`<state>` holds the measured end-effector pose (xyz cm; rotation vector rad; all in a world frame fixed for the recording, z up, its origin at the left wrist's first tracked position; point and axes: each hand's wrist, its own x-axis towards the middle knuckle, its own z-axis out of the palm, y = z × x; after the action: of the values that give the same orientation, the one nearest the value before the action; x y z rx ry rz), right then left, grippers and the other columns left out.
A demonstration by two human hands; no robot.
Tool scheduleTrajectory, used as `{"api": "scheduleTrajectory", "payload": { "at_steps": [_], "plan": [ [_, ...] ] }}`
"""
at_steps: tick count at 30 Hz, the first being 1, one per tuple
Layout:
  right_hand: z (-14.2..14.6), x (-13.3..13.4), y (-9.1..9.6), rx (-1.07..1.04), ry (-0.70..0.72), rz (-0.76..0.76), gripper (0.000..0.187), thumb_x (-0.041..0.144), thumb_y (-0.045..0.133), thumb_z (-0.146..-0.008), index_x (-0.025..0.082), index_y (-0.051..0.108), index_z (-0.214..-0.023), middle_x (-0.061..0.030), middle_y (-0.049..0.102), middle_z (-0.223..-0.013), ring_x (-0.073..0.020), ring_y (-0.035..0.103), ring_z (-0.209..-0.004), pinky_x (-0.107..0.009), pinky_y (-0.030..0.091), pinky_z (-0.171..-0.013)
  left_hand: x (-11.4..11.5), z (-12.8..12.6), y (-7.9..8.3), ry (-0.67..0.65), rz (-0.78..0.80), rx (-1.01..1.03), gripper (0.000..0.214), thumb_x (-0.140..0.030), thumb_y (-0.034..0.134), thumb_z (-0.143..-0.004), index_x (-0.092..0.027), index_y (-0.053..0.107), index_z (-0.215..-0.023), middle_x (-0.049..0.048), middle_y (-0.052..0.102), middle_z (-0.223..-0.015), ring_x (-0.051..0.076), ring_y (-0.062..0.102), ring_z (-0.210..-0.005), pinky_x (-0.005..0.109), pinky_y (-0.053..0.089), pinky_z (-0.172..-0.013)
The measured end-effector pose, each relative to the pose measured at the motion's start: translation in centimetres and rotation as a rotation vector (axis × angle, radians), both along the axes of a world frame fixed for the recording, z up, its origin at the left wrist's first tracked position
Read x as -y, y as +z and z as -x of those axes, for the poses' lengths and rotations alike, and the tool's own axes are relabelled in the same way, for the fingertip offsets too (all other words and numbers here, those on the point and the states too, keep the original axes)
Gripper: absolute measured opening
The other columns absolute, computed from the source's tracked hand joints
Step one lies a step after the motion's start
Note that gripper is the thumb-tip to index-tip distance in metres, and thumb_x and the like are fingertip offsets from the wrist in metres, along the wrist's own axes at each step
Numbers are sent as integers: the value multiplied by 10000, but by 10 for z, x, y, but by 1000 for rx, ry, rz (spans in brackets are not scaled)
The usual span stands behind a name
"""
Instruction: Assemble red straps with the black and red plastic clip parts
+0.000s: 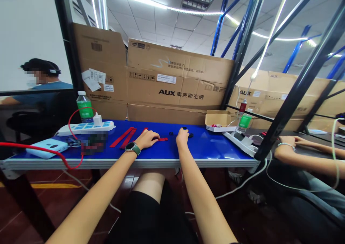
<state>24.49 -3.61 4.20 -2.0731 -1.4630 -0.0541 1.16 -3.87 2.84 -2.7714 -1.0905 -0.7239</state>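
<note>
My left hand (147,139), with a watch on its wrist, rests on the blue tabletop. Its fingers are closed at one end of a short red strip (163,139) that sticks out to the right. My right hand (182,136) is curled, and a small black piece (184,128) shows at its fingertips; the grip itself is mostly hidden. Small black parts (191,135) lie just right of that hand, and another black part (171,133) sits between my hands. Longer red strips (126,138) lie flat to the left of my left hand.
A white power strip (86,128), a green-labelled bottle (84,107) and a light-blue device (47,148) with a red cable stand left. An open small carton (219,121) and a second power strip (239,143) are right. Cardboard (178,82) walls the back. Another person's arms (309,154) are at far right.
</note>
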Motion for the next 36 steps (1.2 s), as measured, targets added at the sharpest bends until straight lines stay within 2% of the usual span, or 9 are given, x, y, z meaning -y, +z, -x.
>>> {"api": "scheduleTrajectory", "payload": {
  "at_steps": [5, 8, 11, 15, 19, 27, 30, 34, 36],
  "plan": [
    [3, -8, 7, -133, 392, -378, 493, 57, 426, -902, 158, 536, -1372, -129, 646, -1306, -200, 641, -1159, -283, 499, -972, 8, -6, 1, -15, -68, -36, 385, -331, 453, -995, -347, 623, -1341, 43, 678, -1311, 245, 597, -1174, 401, 350, -989],
    [10, -14, 5, -309, 526, -422, 424, 173, 477, -932, 181, 542, -1351, -81, 715, -1174, -179, 703, -1028, -270, 547, -893, 10, -8, 1, -48, -35, -69, 387, -366, 437, -1011, -389, 617, -1352, 28, 638, -1389, 252, 571, -1212, 420, 324, -1012],
    [15, -16, 1, -437, 569, -408, 366, 232, 547, -909, 199, 592, -1271, -49, 738, -1060, -168, 731, -884, -258, 573, -807, 9, -8, 1, -40, -7, -73, 327, -379, 456, -1007, -325, 702, -1215, 56, 714, -1227, 247, 590, -1147, 413, 332, -1014],
    [16, -17, 0, -495, 608, -384, 363, 199, 488, -913, 182, 614, -1252, -68, 717, -1131, -162, 734, -861, -261, 579, -781, 3, -7, 0, -42, 0, -41, 230, -367, 513, -990, -262, 694, -1086, 55, 727, -1079, 230, 618, -1072, 364, 393, -970],
    [15, -15, 0, -313, 640, -399, 310, 176, 530, -879, 177, 687, -1146, -83, 714, -1145, -183, 687, -1009, -266, 546, -875, -3, -7, -4, -69, 26, 21, 213, -320, 557, -974, -252, 640, -1158, 56, 707, -1125, 222, 632, -1075, 337, 441, -946],
    [16, -15, -5, -140, 683, -357, 209, 226, 610, -880, 198, 759, -1024, -58, 721, -1012, -164, 669, -920, -267, 521, -909, -6, -7, -12, -55, 75, 58, 199, -236, 552, -938, -229, 678, -1093, 87, 661, -1099, 228, 626, -1040, 359, 478, -958],
    [19, -17, -9, -251, 723, -317, 189, 233, 603, -898, 206, 744, -1021, -44, 737, -1007, -158, 701, -903, -264, 552, -858, -6, -8, -12, -46, 83, 91, 140, -270, 588, -914, -222, 663, -1022, 85, 645, -1094, 233, 614, -1041, 372, 485, -951],
    [21, -24, -15, -495, 774, -241, 188, 235, 589, -896, 189, 705, -1036, -31, 758, -934, -152, 734, -722, -256, 589, -687, -9, -8, -13, -45, 152, 202, 77, -269, 605, -886, -214, 602, -940, 68, 679, -1003, 224, 640, -948, 367, 507, -881],
    [20, -28, -17, -516, 799, -287, 125, 224, 659, -837, 189, 721, -940, -32, 770, -900, -172, 748, -764, -273, 600, -742, -11, -8, -13, -64, 229, 317, 70, -265, 554, -908, -217, 581, -951, 48, 703, -913, 206, 665, -862, 342, 524, -817]
  ]
}}
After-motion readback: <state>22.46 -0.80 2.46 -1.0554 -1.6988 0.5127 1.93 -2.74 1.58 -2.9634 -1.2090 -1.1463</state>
